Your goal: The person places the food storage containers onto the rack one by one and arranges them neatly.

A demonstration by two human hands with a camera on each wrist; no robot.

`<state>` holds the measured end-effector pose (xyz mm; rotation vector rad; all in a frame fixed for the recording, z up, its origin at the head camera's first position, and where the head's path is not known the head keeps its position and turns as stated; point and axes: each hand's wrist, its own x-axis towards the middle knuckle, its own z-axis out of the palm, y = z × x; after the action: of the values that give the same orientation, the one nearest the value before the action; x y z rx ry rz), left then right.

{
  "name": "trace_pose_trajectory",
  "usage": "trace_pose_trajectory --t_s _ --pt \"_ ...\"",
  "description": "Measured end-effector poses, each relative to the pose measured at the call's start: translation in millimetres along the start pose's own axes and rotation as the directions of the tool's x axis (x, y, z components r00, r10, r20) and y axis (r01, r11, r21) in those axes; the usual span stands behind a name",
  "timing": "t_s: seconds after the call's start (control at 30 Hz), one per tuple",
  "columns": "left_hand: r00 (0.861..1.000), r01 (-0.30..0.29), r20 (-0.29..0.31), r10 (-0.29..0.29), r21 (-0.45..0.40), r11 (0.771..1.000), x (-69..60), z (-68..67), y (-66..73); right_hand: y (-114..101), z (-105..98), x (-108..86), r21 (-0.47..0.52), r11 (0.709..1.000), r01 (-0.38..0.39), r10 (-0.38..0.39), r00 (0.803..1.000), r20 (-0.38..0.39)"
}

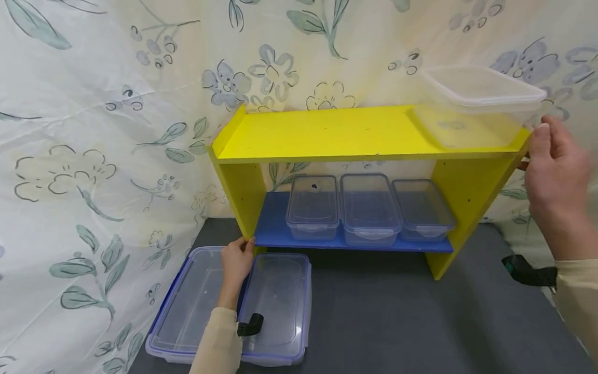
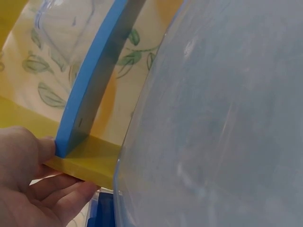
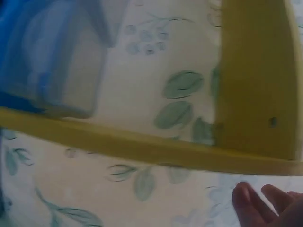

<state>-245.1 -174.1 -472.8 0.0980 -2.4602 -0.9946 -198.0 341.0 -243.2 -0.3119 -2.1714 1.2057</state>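
A yellow shelf unit [image 1: 327, 132] with a blue lower board [image 1: 273, 213] stands on the dark table. My left hand [image 1: 235, 265] grips the left side panel at the blue board's corner; in the left wrist view its thumb is at the board's end, with the fingers [image 2: 78, 201] round the panel's edge. At the upper right corner is my right hand [image 1: 558, 171], its fingers loosely bent beside the panel. Blurred in the right wrist view, its fingertips [image 3: 241, 191] appear apart from the yellow edge. A clear lidless container [image 1: 472, 122] sits on the top board nearby.
Three lidded clear boxes [image 1: 371, 202] stand in a row on the blue board. Two larger blue-rimmed boxes, one at the left [image 1: 187, 306] and one beside it [image 1: 280, 306], lie on the table around my left forearm. A floral cloth [image 1: 93, 208] hangs behind.
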Motion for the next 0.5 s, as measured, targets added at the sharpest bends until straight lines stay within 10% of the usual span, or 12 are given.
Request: trace_pose_trajectory --t_s 0.5 --pt "0.999 0.030 0.029 -0.030 0.004 1.000 0.1 -1.4 2.1 89 25 -43.8 -0.143 0.990 0.017 0.000 0.992 0.123"
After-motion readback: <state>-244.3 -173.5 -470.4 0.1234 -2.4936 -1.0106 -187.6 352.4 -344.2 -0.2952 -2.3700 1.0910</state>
